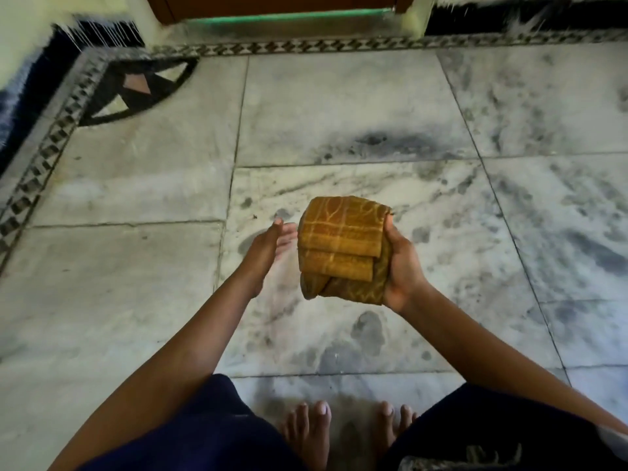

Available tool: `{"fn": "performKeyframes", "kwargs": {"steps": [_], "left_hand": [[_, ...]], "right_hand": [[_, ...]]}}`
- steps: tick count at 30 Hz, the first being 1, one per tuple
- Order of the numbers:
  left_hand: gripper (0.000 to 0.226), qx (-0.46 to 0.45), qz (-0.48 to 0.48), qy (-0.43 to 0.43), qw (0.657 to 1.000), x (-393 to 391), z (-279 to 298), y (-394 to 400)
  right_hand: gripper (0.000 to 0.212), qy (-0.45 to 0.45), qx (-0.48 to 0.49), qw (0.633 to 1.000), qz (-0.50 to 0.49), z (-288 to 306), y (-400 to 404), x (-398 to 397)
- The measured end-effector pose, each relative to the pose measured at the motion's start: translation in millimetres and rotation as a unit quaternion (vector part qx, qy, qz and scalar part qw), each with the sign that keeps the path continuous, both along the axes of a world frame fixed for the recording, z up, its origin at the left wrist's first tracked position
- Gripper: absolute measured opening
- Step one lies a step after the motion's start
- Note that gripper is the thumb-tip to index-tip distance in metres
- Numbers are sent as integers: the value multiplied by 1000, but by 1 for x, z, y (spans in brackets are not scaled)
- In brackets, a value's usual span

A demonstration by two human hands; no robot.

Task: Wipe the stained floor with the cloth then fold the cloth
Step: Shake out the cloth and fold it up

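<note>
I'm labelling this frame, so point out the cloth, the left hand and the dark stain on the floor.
cloth (339, 232): head view, top folded layer.
left hand (272, 243): head view, open palm, beside the cloth.
stain (373, 141): head view, darkest patch on the marble tile beyond the cloth.

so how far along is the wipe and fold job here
The cloth is already folded into a thick layered bundle, held up off the floor by the right hand. The left hand is open beside it, not touching. The marble floor shows grey blotches; I cannot tell stains from veining. What looks left is a final tidy or setting the cloth down.
</note>
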State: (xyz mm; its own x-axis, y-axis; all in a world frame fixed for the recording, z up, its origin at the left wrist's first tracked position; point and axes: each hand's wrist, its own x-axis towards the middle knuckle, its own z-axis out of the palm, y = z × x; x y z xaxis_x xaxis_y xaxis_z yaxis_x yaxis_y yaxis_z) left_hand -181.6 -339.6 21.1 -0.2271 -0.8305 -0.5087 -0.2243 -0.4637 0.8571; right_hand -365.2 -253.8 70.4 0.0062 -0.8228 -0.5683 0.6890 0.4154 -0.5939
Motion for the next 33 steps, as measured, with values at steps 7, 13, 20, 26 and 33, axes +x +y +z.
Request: {"fn": "performKeyframes", "kwargs": {"steps": [7,13,20,26,33], "left_hand": [[39,115,48,238,963,-37,68,-26],[19,90,49,166,981,-64,87,-57],[4,81,108,110,985,-101,113,-117],[8,68,105,89,988,-107,215,-144],[9,54,91,71,992,-102,383,-134]], "right_hand": [[71,-66,-60,996,19,37,-41,-24],[48,80,-14,994,76,46,-84,-50],[34,130,71,987,68,61,-152,-76],[42,137,104,984,38,149,-176,-83],[46,155,119,980,22,312,-167,-78]]}}
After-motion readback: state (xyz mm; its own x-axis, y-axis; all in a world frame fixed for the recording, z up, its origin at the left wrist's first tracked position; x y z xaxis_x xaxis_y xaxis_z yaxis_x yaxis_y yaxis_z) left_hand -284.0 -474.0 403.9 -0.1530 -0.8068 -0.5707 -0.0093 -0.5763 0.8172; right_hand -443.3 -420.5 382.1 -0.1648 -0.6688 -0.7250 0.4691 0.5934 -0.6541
